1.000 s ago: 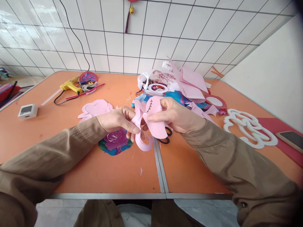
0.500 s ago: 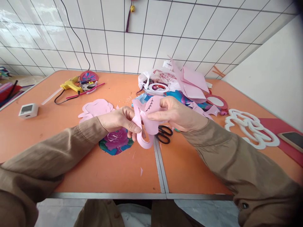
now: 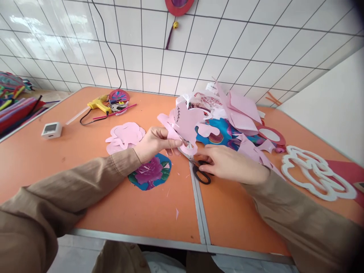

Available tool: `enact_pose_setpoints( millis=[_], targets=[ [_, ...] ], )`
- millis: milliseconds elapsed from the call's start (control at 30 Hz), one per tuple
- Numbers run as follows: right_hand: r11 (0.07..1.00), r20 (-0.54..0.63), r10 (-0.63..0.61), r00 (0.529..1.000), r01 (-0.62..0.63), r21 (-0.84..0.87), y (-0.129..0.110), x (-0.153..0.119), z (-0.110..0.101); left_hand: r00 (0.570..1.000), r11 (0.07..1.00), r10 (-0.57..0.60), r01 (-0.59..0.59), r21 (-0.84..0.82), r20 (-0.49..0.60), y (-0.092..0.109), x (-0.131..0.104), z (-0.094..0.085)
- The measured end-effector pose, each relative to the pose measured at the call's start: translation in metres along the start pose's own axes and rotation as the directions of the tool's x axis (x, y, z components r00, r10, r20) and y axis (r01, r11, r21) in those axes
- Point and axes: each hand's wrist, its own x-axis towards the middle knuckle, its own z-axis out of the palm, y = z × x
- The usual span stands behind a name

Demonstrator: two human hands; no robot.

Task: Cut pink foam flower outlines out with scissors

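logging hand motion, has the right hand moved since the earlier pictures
Yes: against the flower cutout, the right hand has moved down in the view, off the pink paper to the black scissors.

Free tabletop (image 3: 136,216) in front, scissors (image 3: 196,168) blocking beyond

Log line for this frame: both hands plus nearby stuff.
left hand: pinching pink paper | right hand: at black-handled scissors, grip unclear | nearby: floral cutout, yellow glue gun

White tiled wall (image 3: 155,34) with dark joints, glossy reflections at upper left; orange tabletop (image 3: 122,214) with metal edging; pale floor (image 3: 79,256) below; plain white surface (image 3: 337,113) at right.
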Motion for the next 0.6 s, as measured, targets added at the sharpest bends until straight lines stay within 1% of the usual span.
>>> enact_pose_setpoints(
  millis=[33, 133, 167, 233, 300, 400, 467, 533, 600],
  targets=[
    [0.998, 0.014, 0.021, 1.0, -0.02, -0.051, -0.004, -0.005, 0.003, 0.999, 1.0, 0.013, -0.013, 0.008, -0.031, -0.003, 0.0, 0.001],
    [0.978, -0.12, 0.131, 0.984, -0.148, -0.149, -0.018, -0.019, 0.007, 0.992, 0.999, 0.041, -0.04, 0.016, -0.122, -0.008, -0.002, 0.004],
    [0.976, -0.111, 0.147, 0.983, -0.162, -0.147, -0.022, -0.022, 0.008, 0.988, 0.999, 0.049, -0.048, 0.014, -0.145, -0.009, -0.002, 0.005],
    [0.985, -0.021, 0.12, 0.993, -0.122, -0.12, -0.025, -0.026, 0.009, 0.982, 0.998, 0.058, -0.056, 0.014, -0.182, -0.009, -0.003, 0.006],
    [0.994, 0.037, 0.061, 0.997, -0.058, -0.088, -0.024, -0.027, 0.01, 0.974, 0.998, 0.058, -0.056, 0.016, -0.221, -0.008, -0.004, 0.008],
    [1.0, 0.068, -0.007, 0.998, 0.009, -0.025, -0.018, -0.025, 0.01, 0.964, 0.999, 0.045, -0.044, 0.01, -0.262, -0.009, -0.004, 0.01],
    [1.0, 0.087, -0.028, 0.996, 0.028, 0.007, -0.016, -0.025, 0.011, 0.958, 0.999, 0.043, -0.044, 0.002, -0.284, -0.01, -0.004, 0.01],
    [1.0, 0.096, -0.03, 0.995, 0.031, -0.005, -0.016, -0.026, 0.012, 0.948, 0.999, 0.051, -0.054, -0.001, -0.313, -0.012, -0.003, 0.01],
    [0.998, 0.083, -0.019, 0.996, 0.024, -0.055, -0.017, -0.028, 0.014, 0.94, 0.998, 0.061, -0.064, 0.004, -0.337, -0.015, -0.002, 0.009]
  ],
)
